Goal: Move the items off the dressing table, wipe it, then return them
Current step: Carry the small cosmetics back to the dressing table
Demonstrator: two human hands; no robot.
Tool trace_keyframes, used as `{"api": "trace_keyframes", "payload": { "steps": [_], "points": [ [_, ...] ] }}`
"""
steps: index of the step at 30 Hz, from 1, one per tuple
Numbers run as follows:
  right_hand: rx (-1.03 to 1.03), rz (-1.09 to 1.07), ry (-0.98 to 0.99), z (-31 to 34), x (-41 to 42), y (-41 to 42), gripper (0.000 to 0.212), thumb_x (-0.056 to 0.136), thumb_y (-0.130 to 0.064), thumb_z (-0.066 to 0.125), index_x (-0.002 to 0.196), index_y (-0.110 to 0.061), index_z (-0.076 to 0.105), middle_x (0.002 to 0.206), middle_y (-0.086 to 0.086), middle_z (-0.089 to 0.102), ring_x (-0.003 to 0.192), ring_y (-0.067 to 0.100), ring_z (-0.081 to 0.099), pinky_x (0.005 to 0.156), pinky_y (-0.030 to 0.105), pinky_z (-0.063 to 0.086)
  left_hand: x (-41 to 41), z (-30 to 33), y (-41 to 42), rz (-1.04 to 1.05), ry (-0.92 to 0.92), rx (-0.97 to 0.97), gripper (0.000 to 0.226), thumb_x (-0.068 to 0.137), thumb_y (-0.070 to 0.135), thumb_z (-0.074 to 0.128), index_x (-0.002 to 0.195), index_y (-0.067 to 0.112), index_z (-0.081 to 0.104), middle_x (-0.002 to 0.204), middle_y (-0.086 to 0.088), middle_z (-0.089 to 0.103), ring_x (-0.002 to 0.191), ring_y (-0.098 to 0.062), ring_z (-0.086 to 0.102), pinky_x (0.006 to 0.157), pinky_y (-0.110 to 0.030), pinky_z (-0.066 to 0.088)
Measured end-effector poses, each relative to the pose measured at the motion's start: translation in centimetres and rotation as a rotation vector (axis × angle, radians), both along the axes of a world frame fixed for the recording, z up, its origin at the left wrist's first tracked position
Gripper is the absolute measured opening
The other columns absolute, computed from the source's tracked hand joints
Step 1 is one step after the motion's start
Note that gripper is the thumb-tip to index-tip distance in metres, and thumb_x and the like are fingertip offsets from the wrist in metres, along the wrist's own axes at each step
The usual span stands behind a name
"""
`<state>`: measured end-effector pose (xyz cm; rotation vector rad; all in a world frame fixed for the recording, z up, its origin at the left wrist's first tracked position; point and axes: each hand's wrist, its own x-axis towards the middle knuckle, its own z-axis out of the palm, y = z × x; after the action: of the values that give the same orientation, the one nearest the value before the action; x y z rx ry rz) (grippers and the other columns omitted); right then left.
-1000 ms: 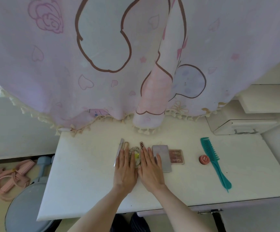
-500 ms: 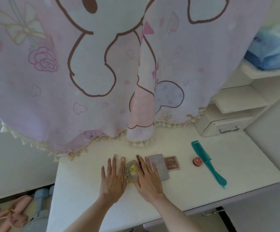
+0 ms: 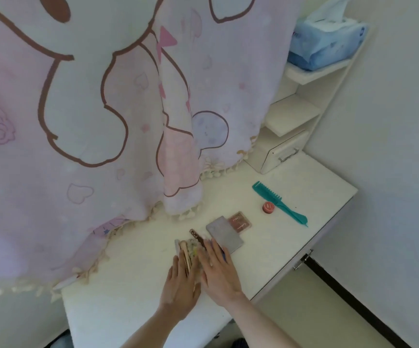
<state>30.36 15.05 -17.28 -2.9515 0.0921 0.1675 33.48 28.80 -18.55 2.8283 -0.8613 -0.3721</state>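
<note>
White and bare over most of its top, the surface [image 3: 133, 285] runs from lower left to the right edge of the frame, with a pink printed curtain [image 3: 90, 109] hung over its far side. At lower centre, small items are bunched between two flat hands: a wooden stick [image 3: 185, 254], a pale scrunchie [image 3: 192, 248] and a brown clip [image 3: 197, 236]. The left hand [image 3: 180, 290] is laid open beside them, fingers straight; the right hand [image 3: 219, 270] is likewise open, pressed against the bunch. A grey case [image 3: 224, 233] and a brown compact [image 3: 239, 221] lie just right of the bunch; a red tin [image 3: 268, 207] and a teal comb [image 3: 278, 203] lie further right. The gathering step appears to be in hand. Next, the bunch would need to be scooped up and carried off.
</note>
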Motion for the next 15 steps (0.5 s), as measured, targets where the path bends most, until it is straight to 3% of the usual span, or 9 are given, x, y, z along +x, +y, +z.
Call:
{"api": "trace_keyframes", "payload": {
  "steps": [2, 5, 8, 15],
  "points": [
    [-0.011, -0.006, 0.008, -0.1, -0.2, 0.0, 0.052, 0.089, -0.037, 0.031, 0.132, -0.015, 0.05, 0.142, 0.007, 0.044, 0.134, 0.024, 0.035, 0.108, 0.046, 0.031, 0.3, -0.1, -0.7, -0.036, 0.038, 0.038, 0.065, 0.084, 0.039, 0.029, 0.141, 0.006, 0.026, 0.126, -0.029, 0.053, 0.109, -0.041, 0.056, 0.079, -0.04, 0.055],
    [-0.018, -0.014, 0.056, 0.2, -0.2, -0.3, 0.053, 0.088, -0.041, 0.03, 0.13, -0.02, 0.054, 0.139, 0.002, 0.048, 0.131, 0.02, 0.04, 0.101, 0.043, 0.04, 1.0, -1.1, -1.4, -0.096, 0.05, 0.074, 0.067, 0.083, 0.04, 0.03, 0.137, 0.0, 0.029, 0.133, -0.03, 0.044, 0.118, -0.043, 0.049, 0.084, -0.042, 0.053],
    [-0.013, -0.05, 0.075, 0.5, -0.3, -0.8, 0.052, 0.087, -0.044, 0.029, 0.122, -0.024, 0.061, 0.133, 0.002, 0.055, 0.125, 0.02, 0.047, 0.096, 0.042, 0.044, 1.5, -0.6, -1.8, -0.111, 0.078, 0.121, 0.063, 0.077, 0.04, 0.032, 0.127, 0.002, 0.038, 0.124, -0.03, 0.053, 0.106, -0.045, 0.057, 0.076, -0.043, 0.055],
    [-0.012, -0.112, 0.084, 1.0, -1.6, -1.4, 0.054, 0.083, -0.04, 0.028, 0.126, -0.025, 0.057, 0.132, 0.005, 0.055, 0.125, 0.024, 0.048, 0.095, 0.043, 0.045, 1.7, 0.5, -1.6, -0.157, 0.047, 0.176, 0.063, 0.072, 0.04, 0.038, 0.125, 0.006, 0.043, 0.123, -0.032, 0.053, 0.098, -0.051, 0.058, 0.066, -0.048, 0.056]
  ]
}}
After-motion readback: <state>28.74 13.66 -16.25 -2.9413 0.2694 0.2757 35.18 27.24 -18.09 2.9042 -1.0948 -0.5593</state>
